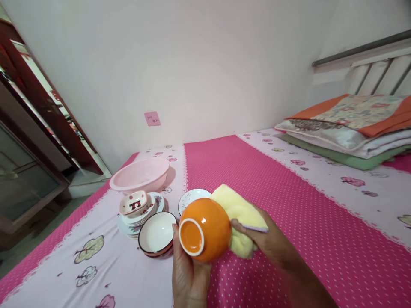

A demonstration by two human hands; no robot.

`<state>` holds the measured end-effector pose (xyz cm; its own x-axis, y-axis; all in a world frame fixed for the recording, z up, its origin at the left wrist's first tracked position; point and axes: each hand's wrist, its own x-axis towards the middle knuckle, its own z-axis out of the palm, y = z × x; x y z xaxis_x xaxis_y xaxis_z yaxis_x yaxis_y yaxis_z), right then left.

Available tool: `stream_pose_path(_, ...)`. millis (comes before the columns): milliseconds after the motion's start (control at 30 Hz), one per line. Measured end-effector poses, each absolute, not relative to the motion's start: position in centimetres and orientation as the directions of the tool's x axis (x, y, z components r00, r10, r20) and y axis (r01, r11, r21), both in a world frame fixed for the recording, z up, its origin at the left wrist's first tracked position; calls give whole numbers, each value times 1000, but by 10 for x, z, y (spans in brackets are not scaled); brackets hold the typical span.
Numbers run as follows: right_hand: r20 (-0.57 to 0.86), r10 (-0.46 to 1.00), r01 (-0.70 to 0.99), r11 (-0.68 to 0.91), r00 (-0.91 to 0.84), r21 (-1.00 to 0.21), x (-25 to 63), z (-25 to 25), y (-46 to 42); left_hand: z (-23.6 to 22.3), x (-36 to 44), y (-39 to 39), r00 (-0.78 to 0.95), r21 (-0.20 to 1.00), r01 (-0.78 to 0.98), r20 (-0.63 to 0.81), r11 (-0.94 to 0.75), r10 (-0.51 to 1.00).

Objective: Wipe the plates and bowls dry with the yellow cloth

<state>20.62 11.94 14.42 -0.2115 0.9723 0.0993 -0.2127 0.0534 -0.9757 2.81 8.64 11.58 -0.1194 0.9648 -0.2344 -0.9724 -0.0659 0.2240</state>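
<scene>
An orange bowl (213,226) is tilted on its side in the air, its white-ringed foot facing me and to the left. My left hand (189,273) grips it from below and the left, with the thumb up beside the foot. A yellow cloth (237,205) is bunched in my right hand (257,231), which presses it against the bowl's right side. Part of the cloth hangs beneath my right fingers. The bowl's inside is turned away from view. Behind it, a white patterned dish (192,197) lies on the bedspread, partly covered by the bowl.
Left of my hands stand black-rimmed bowls (157,233) and a stack of plates (138,220) topped by a small rectangular dish (133,202). A pink basin (139,175) sits behind them. Folded bedding (346,132) is piled at the right, on the pink and white bedspread (321,222).
</scene>
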Motion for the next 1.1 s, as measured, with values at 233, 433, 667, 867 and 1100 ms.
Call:
stream_pose_path(233,387,921,231,388,-52,-892,222,147,114,135,41,81,-465,564,-791,-301,-238,832)
stream_pose_path(433,341,764,239,533,-548,-811,212,168,87,130,48,72,-544,893,-414,-84,-179,835)
stream_pose_path(667,492,858,135,511,-151,-849,197,149,112,132,54,69,-524,953,-259,1,-160,852)
stream_pose_path(867,569,800,195,599,-190,-777,187,132,119,132,56,69,-513,970,-196,25,-145,858)
stream_pose_path(1100,643,689,428,719,-333,-548,167,153,85,126,51,70,-532,981,11,171,-195,829)
